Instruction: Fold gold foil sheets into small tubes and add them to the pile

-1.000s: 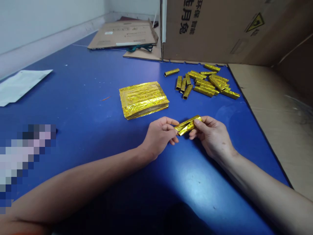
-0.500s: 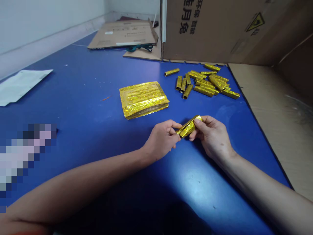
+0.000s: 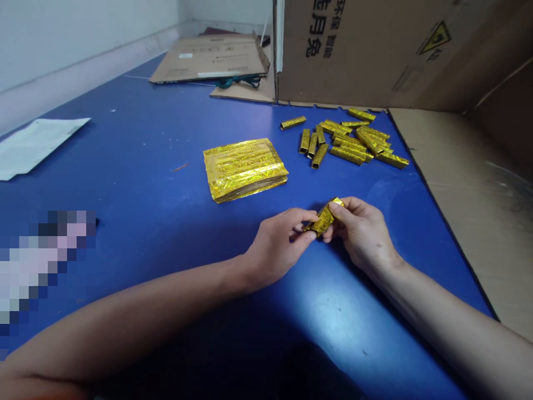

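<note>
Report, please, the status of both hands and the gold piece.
Right hand pinches gold piece. Left hand at its other end. Gold stack, gold tubes beyond; nothing seen blocking.

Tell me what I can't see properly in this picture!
All in the head view:
- Part of the left end of the gold piece: hidden by the left fingers.
- Its underside: turned away from the camera.
- The exact count in the gold pile: pieces overlap.
- The rest of the white sheet: cut off by the left edge.
- What's behind the pixelated patch: hidden by blurry squares.
</note>
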Action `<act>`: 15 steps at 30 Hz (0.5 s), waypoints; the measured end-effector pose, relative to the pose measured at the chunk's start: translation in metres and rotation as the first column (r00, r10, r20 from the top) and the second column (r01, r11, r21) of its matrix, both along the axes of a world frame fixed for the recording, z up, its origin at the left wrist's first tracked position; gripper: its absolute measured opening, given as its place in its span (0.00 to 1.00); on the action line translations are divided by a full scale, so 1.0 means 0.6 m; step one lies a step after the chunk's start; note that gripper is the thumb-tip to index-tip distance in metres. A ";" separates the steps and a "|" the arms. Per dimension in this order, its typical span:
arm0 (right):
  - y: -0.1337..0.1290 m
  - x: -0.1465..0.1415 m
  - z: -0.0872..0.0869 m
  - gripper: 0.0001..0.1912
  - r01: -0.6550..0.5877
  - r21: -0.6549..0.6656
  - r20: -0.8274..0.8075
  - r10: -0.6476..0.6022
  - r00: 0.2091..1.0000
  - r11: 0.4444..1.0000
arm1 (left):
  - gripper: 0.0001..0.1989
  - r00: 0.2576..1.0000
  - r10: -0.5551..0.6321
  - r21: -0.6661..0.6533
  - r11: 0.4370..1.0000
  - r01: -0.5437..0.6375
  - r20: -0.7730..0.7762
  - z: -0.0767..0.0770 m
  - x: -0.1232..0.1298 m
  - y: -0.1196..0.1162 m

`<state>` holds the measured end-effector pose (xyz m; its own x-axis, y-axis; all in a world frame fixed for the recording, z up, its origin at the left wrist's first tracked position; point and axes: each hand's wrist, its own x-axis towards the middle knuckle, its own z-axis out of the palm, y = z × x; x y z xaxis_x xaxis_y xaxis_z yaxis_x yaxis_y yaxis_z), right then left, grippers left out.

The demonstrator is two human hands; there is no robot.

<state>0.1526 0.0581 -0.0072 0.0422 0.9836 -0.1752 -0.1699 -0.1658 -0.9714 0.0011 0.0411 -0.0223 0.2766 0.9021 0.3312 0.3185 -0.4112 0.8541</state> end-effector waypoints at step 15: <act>-0.003 0.002 0.012 0.07 -0.008 -0.067 -0.050 0.005 0.999 0.998 | 0.08 0.983 -0.023 0.559 0.820 0.123 -0.183 0.005 -0.011 0.004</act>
